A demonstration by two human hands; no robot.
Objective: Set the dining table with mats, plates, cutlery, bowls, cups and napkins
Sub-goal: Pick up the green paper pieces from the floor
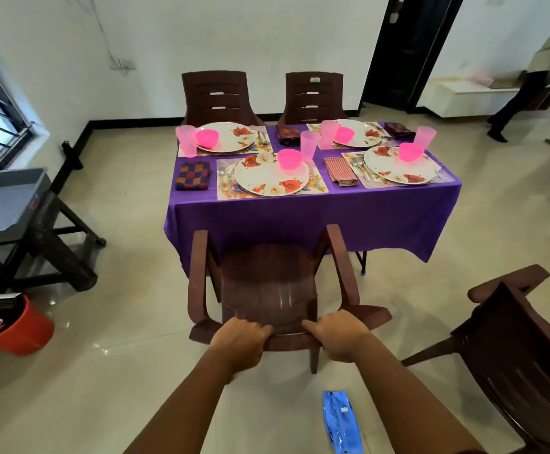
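A table under a purple cloth (332, 217) carries several place settings. Each has a floral mat, a floral plate (272, 175), a pink bowl (289, 159), a pink cup (309, 146) and cutlery (225, 178). Folded napkins lie beside them: a checked one (193, 175) at the near left, a red-checked one (340, 172) near the middle. A brown plastic chair (267, 283) faces the table's near side. My left hand (239, 344) and my right hand (337, 339) both grip the top of its backrest.
Two brown chairs (216, 96) stand at the far side, another (522, 348) at my near right. A blue packet (342, 421) lies on the floor by my right arm. A grey stand (14, 204) and red bucket (14, 329) are left. A person (535, 77) walks at the far right.
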